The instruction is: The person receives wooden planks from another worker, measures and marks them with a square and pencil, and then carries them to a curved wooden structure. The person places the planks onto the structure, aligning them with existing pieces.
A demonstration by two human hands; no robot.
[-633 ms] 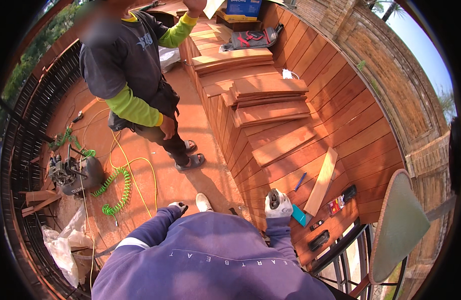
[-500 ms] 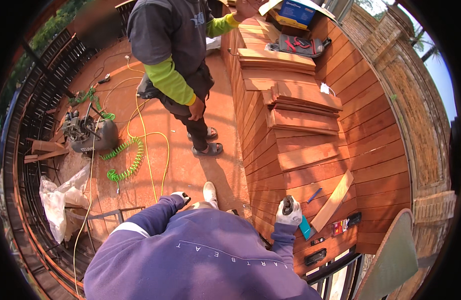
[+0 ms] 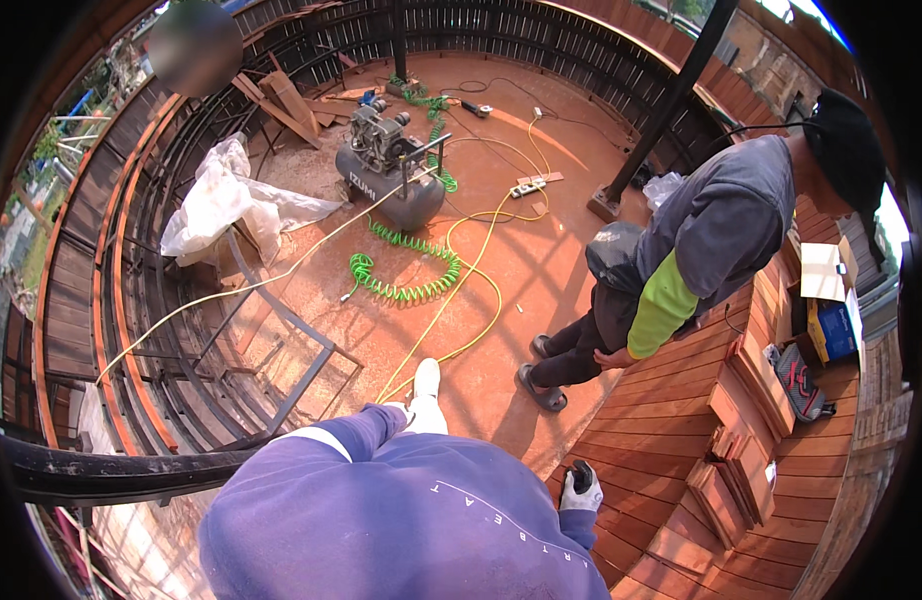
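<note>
My right hand [image 3: 581,492], in a pale glove, grips a small dark object [image 3: 582,470] at my right side, beside the reddish plank bench [image 3: 631,455]. My left hand [image 3: 399,410], also gloved, is low by my leg, mostly behind my purple sleeve, near my pale shoe [image 3: 428,375]; its fingers are too hidden to read. Plank stacks [image 3: 751,390] lie on the bench to my right.
A co-worker [image 3: 711,230] stands at the right. Ahead are an air compressor [image 3: 386,190], green coiled hose [image 3: 411,290] and yellow cords [image 3: 496,305]. Plastic sheeting [image 3: 211,210] and a metal frame [image 3: 291,325] sit left, near a black railing [image 3: 131,470].
My view has swung left toward the compressor and railing, so the bench and co-worker appear farther right. The co-worker now bends forward over the bench, with the raised hand no longer showing.
</note>
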